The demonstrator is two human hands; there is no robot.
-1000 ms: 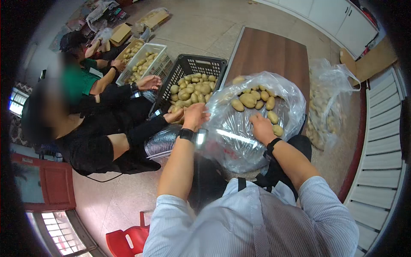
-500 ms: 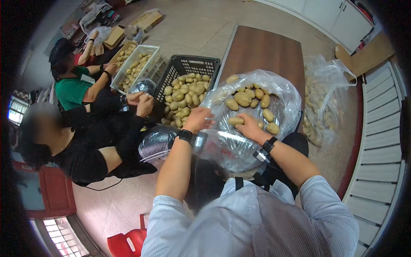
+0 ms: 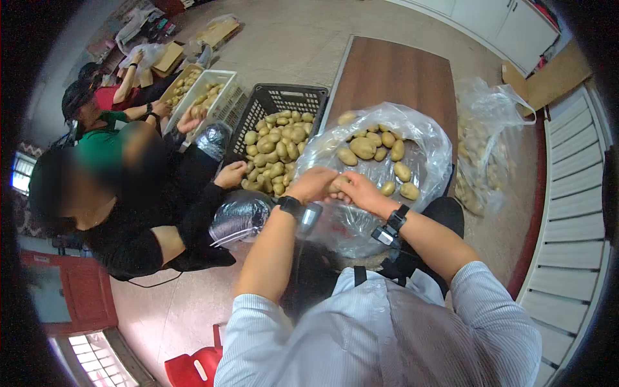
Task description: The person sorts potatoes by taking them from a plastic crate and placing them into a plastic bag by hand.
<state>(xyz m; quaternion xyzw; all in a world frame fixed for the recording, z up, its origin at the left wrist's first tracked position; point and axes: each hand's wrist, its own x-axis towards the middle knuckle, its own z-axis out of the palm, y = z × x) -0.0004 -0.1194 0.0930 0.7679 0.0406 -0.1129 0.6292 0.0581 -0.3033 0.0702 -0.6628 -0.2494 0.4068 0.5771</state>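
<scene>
A clear plastic bag (image 3: 431, 138) lies open in front of me on the near end of the brown table, with several potatoes (image 3: 363, 148) inside. Over the bag's near left part my two hands meet around one potato (image 3: 338, 184). My right hand (image 3: 361, 190) grips it from the right. My left hand (image 3: 314, 184) is closed against its left side, and the fingers partly cover the potato. Just left of the bag stands a black crate (image 3: 288, 94) of potatoes.
A co-worker in black sits at the left, one hand (image 3: 231, 174) beside the black crate. Further off are a white crate (image 3: 222, 77), other people, a red stool (image 3: 195, 367) and cardboard. The brown table (image 3: 394, 74) extends ahead; a filled plastic bag (image 3: 483, 155) stands right.
My right hand took a potato from the bag and moved left with it to my left hand, which has closed on it. The co-worker's hands have moved apart, one towards the white crate.
</scene>
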